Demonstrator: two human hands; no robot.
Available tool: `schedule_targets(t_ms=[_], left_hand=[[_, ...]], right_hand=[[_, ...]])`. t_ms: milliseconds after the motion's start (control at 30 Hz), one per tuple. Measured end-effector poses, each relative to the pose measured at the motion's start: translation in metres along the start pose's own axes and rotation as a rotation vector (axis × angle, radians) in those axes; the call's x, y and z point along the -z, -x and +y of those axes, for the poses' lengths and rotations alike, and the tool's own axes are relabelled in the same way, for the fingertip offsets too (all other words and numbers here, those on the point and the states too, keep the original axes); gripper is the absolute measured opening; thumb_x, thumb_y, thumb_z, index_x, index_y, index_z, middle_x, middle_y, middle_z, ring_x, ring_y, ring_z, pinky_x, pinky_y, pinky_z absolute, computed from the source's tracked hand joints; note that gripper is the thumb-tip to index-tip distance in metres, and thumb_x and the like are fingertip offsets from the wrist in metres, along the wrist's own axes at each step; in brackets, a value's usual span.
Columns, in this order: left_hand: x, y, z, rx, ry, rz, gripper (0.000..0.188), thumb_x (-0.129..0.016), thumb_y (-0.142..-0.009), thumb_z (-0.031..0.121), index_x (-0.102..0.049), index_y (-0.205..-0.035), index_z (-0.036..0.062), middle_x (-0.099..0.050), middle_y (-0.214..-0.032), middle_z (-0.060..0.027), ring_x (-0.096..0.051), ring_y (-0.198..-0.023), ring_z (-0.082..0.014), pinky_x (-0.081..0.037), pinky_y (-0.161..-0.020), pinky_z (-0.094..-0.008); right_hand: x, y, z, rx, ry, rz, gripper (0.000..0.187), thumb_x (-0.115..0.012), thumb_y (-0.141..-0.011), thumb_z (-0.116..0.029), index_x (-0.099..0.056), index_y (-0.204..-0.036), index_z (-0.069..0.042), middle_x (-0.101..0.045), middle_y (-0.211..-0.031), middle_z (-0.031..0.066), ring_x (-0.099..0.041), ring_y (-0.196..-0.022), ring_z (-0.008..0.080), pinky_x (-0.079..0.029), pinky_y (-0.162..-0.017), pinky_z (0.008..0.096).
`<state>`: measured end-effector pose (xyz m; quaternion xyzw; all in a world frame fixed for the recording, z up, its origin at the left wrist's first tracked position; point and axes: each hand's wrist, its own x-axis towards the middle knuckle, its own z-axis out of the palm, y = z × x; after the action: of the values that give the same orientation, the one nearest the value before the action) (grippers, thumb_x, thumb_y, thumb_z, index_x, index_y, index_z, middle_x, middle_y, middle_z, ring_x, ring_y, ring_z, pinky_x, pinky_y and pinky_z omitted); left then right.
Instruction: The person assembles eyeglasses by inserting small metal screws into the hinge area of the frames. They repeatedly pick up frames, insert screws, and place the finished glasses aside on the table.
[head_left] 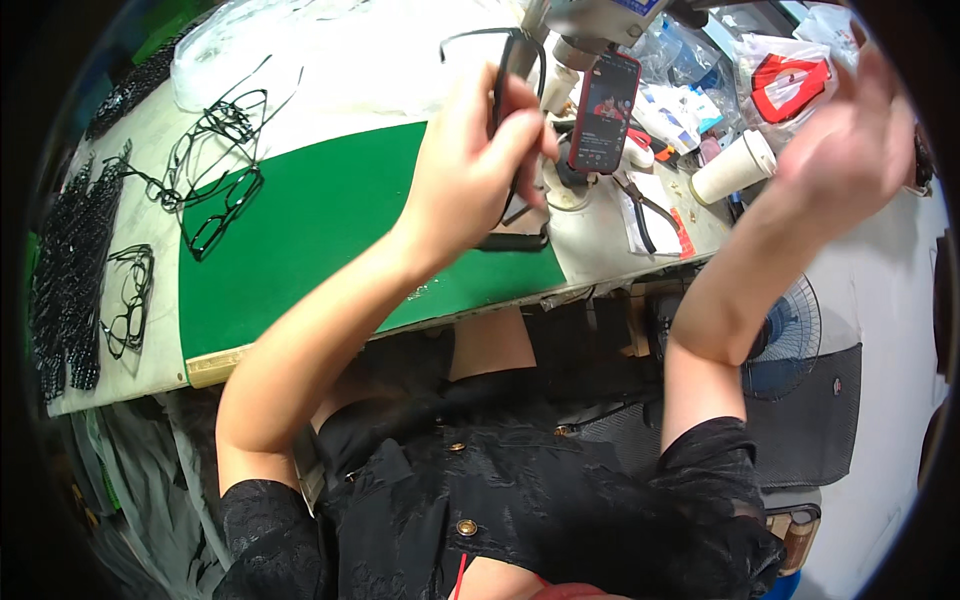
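My left hand (478, 165) is raised over the green mat (310, 230), its fingers closed around a black eyeglasses frame (520, 241). Part of that frame is hidden behind the fingers; one thin temple sticks out above the hand. My right hand (845, 150) is lifted at the far right, in front of the plastic bags and near a white cup (733, 168). Motion smears its fingers, so whether they hold anything does not show. More black eyeglasses frames (225, 210) lie in a loose group at the mat's left edge.
A phone with a lit screen (604, 112) stands by a grey machine head (590, 20). Pliers (650, 212) lie near the table edge. Dark bundled parts (75, 270) cover the far left; a large clear plastic bag (330, 60) fills the back. Below right is a fan (785, 335).
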<state>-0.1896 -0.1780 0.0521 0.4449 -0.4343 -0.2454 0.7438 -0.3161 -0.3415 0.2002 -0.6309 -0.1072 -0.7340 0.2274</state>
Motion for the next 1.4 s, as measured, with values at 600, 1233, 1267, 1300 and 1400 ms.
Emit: schedule_targets(t_ms=[600,1233,1267,1300,1400], left_hand=[[0.073,0.116,0.012,-0.357,-0.872,0.077,0.036,-0.061,-0.083,-0.011,-0.046,-0.115,-0.0033,-0.066,-0.094,-0.0144,-0.069,-0.083,-0.0236,-0.055,-0.071,-0.0328],[0.265,0.257,0.099,-0.638,0.117,0.976,0.015,-0.05,-0.097,0.008,-0.055,-0.111,0.0063,-0.058,-0.1,-0.0089,-0.053,-0.089,-0.0172,-0.044,-0.086,-0.0332],[0.271,0.255,0.101,-0.638,0.093,1.006,0.015,-0.05,-0.096,0.008,-0.055,-0.111,0.0061,-0.058,-0.099,-0.0089,-0.053,-0.089,-0.017,-0.044,-0.086,-0.0329],[0.278,0.255,0.101,-0.621,0.126,1.016,0.014,-0.051,-0.096,0.006,-0.055,-0.109,0.0057,-0.058,-0.099,-0.0092,-0.053,-0.087,-0.0167,-0.045,-0.086,-0.0327],[0.293,0.25,0.101,-0.628,0.154,1.057,0.012,-0.052,-0.095,0.005,-0.054,-0.107,0.0053,-0.058,-0.097,-0.0097,-0.053,-0.086,-0.0174,-0.046,-0.085,-0.0336]], right_hand=[[-0.08,0.177,-0.05,-0.615,-0.555,-0.882,0.017,-0.061,-0.085,-0.007,-0.067,-0.098,0.004,-0.062,-0.089,0.0094,-0.058,-0.08,0.0161,-0.045,-0.07,0.0252],[-0.057,0.24,-0.047,-0.99,-0.434,-0.983,0.011,-0.063,-0.087,-0.009,-0.063,-0.091,0.002,-0.057,-0.089,0.0057,-0.051,-0.081,0.0127,-0.039,-0.072,0.0234],[-0.057,0.24,-0.049,-0.998,-0.428,-0.986,0.011,-0.063,-0.087,-0.009,-0.063,-0.091,0.002,-0.057,-0.089,0.0058,-0.051,-0.081,0.0129,-0.039,-0.071,0.0235],[-0.057,0.241,-0.05,-1.007,-0.424,-0.987,0.011,-0.063,-0.087,-0.009,-0.063,-0.09,0.002,-0.057,-0.088,0.0059,-0.051,-0.081,0.0131,-0.039,-0.071,0.0236],[-0.06,0.242,-0.05,-0.981,-0.439,-0.993,0.011,-0.063,-0.087,-0.009,-0.063,-0.09,0.002,-0.058,-0.088,0.0063,-0.052,-0.081,0.0136,-0.039,-0.071,0.0239]])
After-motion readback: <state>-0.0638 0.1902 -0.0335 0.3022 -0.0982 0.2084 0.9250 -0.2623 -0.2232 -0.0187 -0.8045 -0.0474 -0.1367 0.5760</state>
